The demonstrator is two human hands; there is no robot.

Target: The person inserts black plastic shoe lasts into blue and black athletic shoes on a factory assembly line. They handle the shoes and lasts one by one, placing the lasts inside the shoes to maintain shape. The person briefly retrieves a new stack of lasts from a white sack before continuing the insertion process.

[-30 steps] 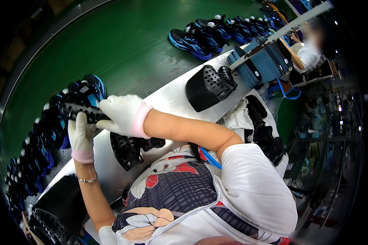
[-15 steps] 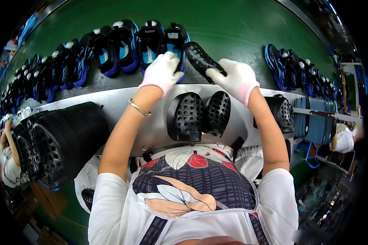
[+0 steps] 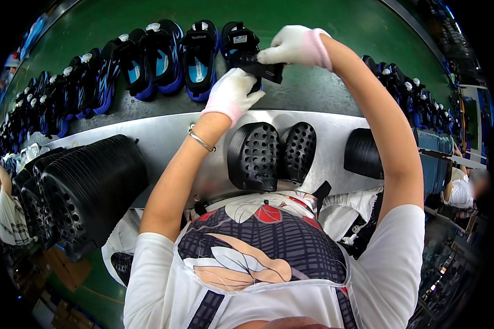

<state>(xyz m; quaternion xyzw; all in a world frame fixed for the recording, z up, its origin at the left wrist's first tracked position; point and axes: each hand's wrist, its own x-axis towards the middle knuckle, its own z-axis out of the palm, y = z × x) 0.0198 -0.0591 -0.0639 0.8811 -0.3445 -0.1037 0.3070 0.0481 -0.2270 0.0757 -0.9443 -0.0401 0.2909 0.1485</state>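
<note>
Head view: Both hands wear white gloves and reach forward over the grey worktop (image 3: 164, 137) to the green belt (image 3: 313, 88).

The left hand (image 3: 230, 94) is closed around the underside of a black strap (image 3: 263, 70). The right hand (image 3: 291, 46) pinches the same strap from above, fingers curled over its upper edge. The strap sits directly over a black-and-blue shoe (image 3: 239, 41) on the belt, touching or just above it; which one cannot be told.

More shoes (image 3: 159, 55) of the same kind lie side by side in a row to the left on the belt. A further row (image 3: 400, 82) lies to the right.

On the worktop, near the body, two perforated black soles (image 3: 271, 156) lie side by side. A large stack of soles (image 3: 88, 186) lies at the left. A smaller black stack (image 3: 362, 153) lies at the right.
</note>
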